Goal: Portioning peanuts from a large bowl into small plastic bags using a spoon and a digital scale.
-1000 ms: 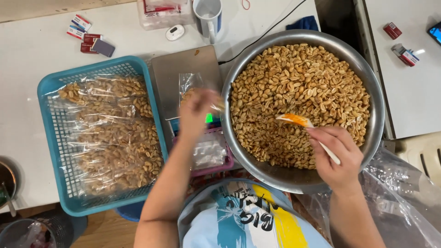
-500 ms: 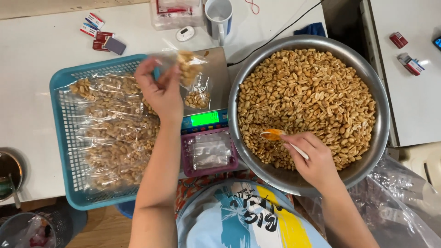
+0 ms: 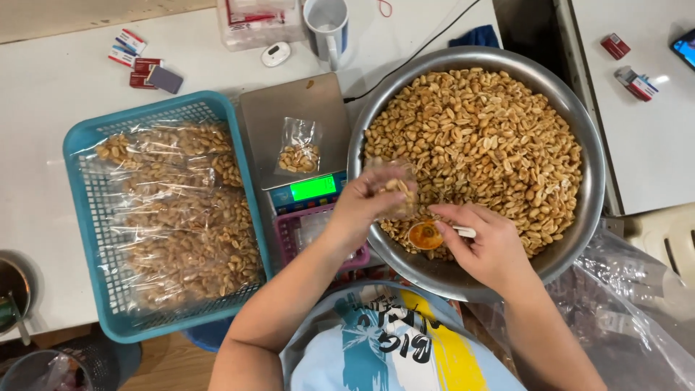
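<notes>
Bright, even overhead light — sharp, soft shadows.

- The small clear bag (image 3: 394, 190) in the left hand (image 3: 362, 206) is motion-blurred.
- The spoon (image 3: 433, 234) handle hides under the right hand (image 3: 486, 250).
- The metal pot (image 3: 9, 284) is cut off at the left edge.
</notes>
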